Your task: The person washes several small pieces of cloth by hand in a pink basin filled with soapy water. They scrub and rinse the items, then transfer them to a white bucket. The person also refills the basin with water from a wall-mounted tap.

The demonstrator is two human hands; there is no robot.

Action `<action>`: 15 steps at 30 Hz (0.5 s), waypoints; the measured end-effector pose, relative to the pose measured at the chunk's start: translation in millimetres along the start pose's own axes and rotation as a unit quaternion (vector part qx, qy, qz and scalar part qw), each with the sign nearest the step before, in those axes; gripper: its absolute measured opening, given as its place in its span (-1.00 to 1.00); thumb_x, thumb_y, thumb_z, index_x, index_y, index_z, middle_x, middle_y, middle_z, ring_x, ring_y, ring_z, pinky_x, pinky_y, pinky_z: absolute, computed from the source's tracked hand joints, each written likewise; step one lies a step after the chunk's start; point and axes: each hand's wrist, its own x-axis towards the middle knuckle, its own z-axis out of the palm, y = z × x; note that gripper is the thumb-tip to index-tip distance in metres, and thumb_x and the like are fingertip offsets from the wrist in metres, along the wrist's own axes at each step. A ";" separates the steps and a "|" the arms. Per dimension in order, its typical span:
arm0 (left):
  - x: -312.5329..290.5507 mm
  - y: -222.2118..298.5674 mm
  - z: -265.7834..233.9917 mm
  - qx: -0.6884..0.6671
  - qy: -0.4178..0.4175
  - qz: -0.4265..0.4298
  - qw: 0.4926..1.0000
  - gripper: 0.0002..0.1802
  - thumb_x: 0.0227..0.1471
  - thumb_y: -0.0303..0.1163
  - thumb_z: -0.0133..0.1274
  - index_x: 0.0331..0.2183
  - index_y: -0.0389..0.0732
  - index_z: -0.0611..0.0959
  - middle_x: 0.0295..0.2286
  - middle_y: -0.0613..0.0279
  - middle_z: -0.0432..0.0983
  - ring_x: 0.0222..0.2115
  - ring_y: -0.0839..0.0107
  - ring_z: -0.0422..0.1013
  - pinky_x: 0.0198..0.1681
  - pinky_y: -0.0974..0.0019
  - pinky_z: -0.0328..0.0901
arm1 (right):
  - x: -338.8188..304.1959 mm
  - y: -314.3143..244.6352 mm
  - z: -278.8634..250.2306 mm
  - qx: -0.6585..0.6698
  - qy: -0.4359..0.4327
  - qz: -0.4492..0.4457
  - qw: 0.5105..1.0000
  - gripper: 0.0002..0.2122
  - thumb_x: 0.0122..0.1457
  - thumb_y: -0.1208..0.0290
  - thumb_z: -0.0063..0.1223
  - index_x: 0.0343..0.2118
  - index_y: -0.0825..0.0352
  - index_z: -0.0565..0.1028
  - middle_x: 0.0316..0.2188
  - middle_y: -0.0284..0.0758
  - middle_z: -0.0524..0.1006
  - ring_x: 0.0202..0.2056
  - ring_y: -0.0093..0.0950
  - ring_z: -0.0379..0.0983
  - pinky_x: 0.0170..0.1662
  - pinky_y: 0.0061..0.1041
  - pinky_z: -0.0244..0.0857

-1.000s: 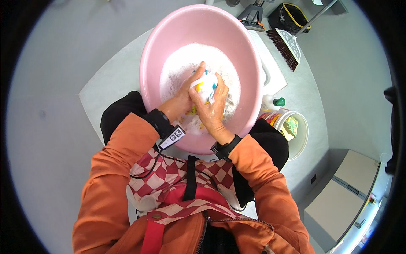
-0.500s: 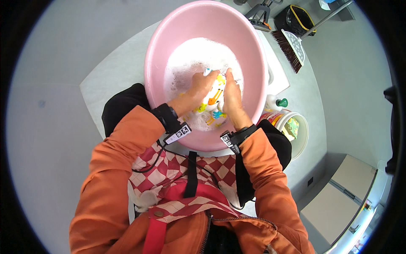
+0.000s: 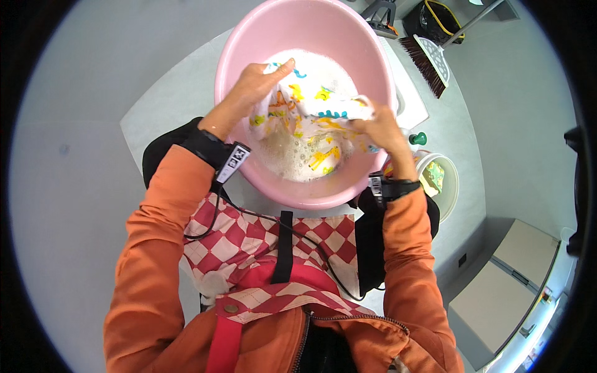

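Note:
A wet white cloth [image 3: 309, 107] printed with yellow, orange and blue animal figures is stretched between my hands, partly lifted above soapy water. My left hand [image 3: 260, 82] grips its upper left part, the thumb lying on top. At the right, my right hand [image 3: 380, 124] is closed on the other side of it, slightly blurred. The lower part of the cloth hangs into the suds, where a yellow giraffe print shows. All this is inside a large pink basin [image 3: 301, 198]. Whether the cloth is a garment I cannot tell.
Right of the basin stand a white bucket [image 3: 456, 194] with a yellow-green packet [image 3: 433, 179] in it and a green-capped bottle [image 3: 418, 138]. Farther off are a broom [image 3: 429, 62], a black bin [image 3: 421, 23] and a grey tool with orange trim [image 3: 380, 18]. A pale cabinet [image 3: 491, 304] stands lower right.
My hands were close together in the basin around the bunched cloth. They have moved apart, left hand up and left, right hand to the right, spreading and raising the cloth.

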 end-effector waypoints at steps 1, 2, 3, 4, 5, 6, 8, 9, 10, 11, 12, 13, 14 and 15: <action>-4.4 1.1 -2.4 -0.014 -0.026 0.012 0.999 -0.48 0.01 -0.04 0.05 -0.25 -0.38 0.57 -0.27 0.04 0.49 -0.27 0.41 0.43 -0.24 0.39 0.31 | -7.0 -1.5 -10.4 0.064 0.005 0.013 0.998 -0.63 -0.13 0.50 0.17 -0.17 0.35 0.44 -0.40 -0.28 0.53 -0.35 -0.56 0.42 -0.21 -0.58 0.28; -8.1 0.9 -2.5 -0.045 -0.054 0.026 0.997 -0.47 0.00 -0.04 0.06 -0.25 -0.39 0.57 -0.29 0.09 0.51 -0.26 0.47 0.41 -0.23 0.41 0.30 | -13.5 -2.2 -16.1 0.081 0.003 -0.017 0.997 -0.66 -0.12 0.51 0.15 -0.19 0.36 0.46 -0.41 -0.28 0.53 -0.35 -0.57 0.42 -0.21 -0.60 0.27; -8.9 -0.6 -1.6 -0.038 -0.059 0.031 0.997 -0.47 -0.01 -0.04 0.07 -0.25 -0.38 0.57 -0.30 0.10 0.51 -0.27 0.46 0.41 -0.23 0.40 0.30 | -17.6 -2.0 -20.5 0.104 0.009 -0.036 0.994 -0.69 -0.11 0.51 0.13 -0.21 0.37 0.47 -0.41 -0.28 0.53 -0.35 -0.59 0.41 -0.21 -0.62 0.27; -8.6 -3.5 -0.9 -0.039 -0.061 0.043 0.996 -0.46 -0.02 -0.03 0.08 -0.24 -0.38 0.57 -0.30 0.10 0.51 -0.27 0.45 0.41 -0.23 0.40 0.30 | -19.1 -0.6 -22.4 0.137 -0.005 -0.093 0.986 -0.71 -0.10 0.52 0.11 -0.23 0.38 0.48 -0.42 -0.28 0.53 -0.35 -0.61 0.41 -0.21 -0.64 0.26; -7.0 -9.0 -0.7 -0.040 -0.062 0.056 0.996 -0.46 -0.03 -0.03 0.09 -0.24 -0.37 0.57 -0.30 0.10 0.51 -0.28 0.43 0.41 -0.23 0.39 0.30 | -17.7 2.3 -19.0 0.136 0.017 -0.062 0.989 -0.70 -0.10 0.52 0.10 -0.22 0.39 0.48 -0.41 -0.28 0.53 -0.35 -0.61 0.41 -0.21 -0.63 0.26; -3.5 -16.4 -0.8 0.000 -0.052 0.051 0.997 -0.44 -0.03 -0.01 0.07 -0.23 -0.36 0.56 -0.30 0.09 0.51 -0.28 0.40 0.42 -0.23 0.37 0.31 | -11.2 6.7 -13.2 0.144 0.021 -0.067 0.987 -0.69 -0.10 0.52 0.10 -0.21 0.40 0.47 -0.41 -0.28 0.53 -0.34 -0.60 0.41 -0.20 -0.61 0.26; 9.7 -36.7 0.4 0.076 -0.033 0.060 0.995 -0.42 -0.02 0.02 0.05 -0.20 -0.35 0.55 -0.30 0.07 0.50 -0.30 0.34 0.44 -0.25 0.32 0.33 | 7.0 21.2 0.5 0.060 0.028 -0.091 0.994 -0.66 -0.08 0.47 0.10 -0.18 0.44 0.44 -0.35 -0.22 0.54 -0.29 -0.46 0.45 -0.17 -0.52 0.28; 18.4 -48.2 -3.6 0.171 -0.052 0.018 0.984 -0.32 -0.06 0.12 0.04 -0.16 -0.34 0.53 -0.28 -0.05 0.50 -0.28 0.23 0.43 -0.22 0.25 0.31 | 16.6 31.6 3.8 -0.072 0.005 -0.026 0.997 -0.59 -0.08 0.42 0.13 -0.12 0.45 0.40 -0.29 -0.12 0.53 -0.24 -0.28 0.46 -0.13 -0.42 0.28; 24.0 -64.4 -3.2 0.234 -0.070 -0.001 0.970 -0.33 -0.07 0.14 0.01 -0.17 -0.31 0.55 -0.29 -0.10 0.49 -0.28 0.18 0.44 -0.21 0.23 0.31 | 30.2 41.2 23.4 -0.145 0.025 -0.019 0.989 -0.63 -0.07 0.39 0.17 -0.16 0.38 0.45 -0.38 -0.21 0.56 -0.33 -0.40 0.47 -0.17 -0.45 0.30; 29.4 -82.3 -0.9 0.291 -0.086 -0.020 0.953 -0.33 -0.07 0.16 -0.01 -0.18 -0.29 0.56 -0.29 -0.15 0.49 -0.27 0.14 0.44 -0.20 0.21 0.30 | 36.1 53.1 34.5 -0.139 -0.017 0.002 0.990 -0.62 -0.08 0.35 0.19 -0.16 0.37 0.45 -0.37 -0.21 0.56 -0.32 -0.40 0.47 -0.18 -0.45 0.30; 34.9 -98.9 0.9 0.323 -0.123 -0.034 0.938 -0.36 -0.06 0.15 -0.02 -0.21 -0.27 0.58 -0.30 -0.16 0.49 -0.27 0.11 0.44 -0.19 0.20 0.30 | 44.5 63.2 46.2 -0.152 -0.055 0.081 0.983 -0.61 -0.08 0.31 0.20 -0.16 0.35 0.46 -0.36 -0.21 0.56 -0.32 -0.39 0.47 -0.18 -0.45 0.30; 40.2 -113.5 3.4 0.362 -0.156 -0.059 0.917 -0.38 -0.06 0.14 -0.03 -0.24 -0.26 0.60 -0.31 -0.18 0.49 -0.27 0.07 0.44 -0.18 0.19 0.29 | 47.4 73.7 54.8 -0.171 -0.065 0.040 0.982 -0.55 -0.10 0.26 0.24 -0.13 0.35 0.43 -0.38 -0.17 0.55 -0.33 -0.37 0.47 -0.22 -0.44 0.32; 43.6 -125.5 8.9 0.392 -0.166 -0.079 0.901 -0.44 -0.04 0.07 -0.03 -0.28 -0.27 0.61 -0.34 -0.15 0.50 -0.28 0.09 0.44 -0.19 0.19 0.29 | 59.8 80.3 62.5 -0.181 -0.157 0.015 0.971 -0.45 -0.13 0.22 0.27 -0.06 0.32 0.37 -0.36 -0.13 0.54 -0.32 -0.35 0.46 -0.21 -0.42 0.32; 45.7 -133.1 11.6 0.415 -0.194 -0.052 0.887 -0.45 -0.04 0.05 -0.03 -0.28 -0.28 0.61 -0.35 -0.14 0.51 -0.28 0.11 0.44 -0.19 0.18 0.29 | 68.7 85.4 72.3 -0.200 -0.244 0.022 0.949 -0.36 -0.16 0.18 0.29 0.02 0.28 0.31 -0.34 -0.09 0.52 -0.31 -0.33 0.46 -0.21 -0.40 0.32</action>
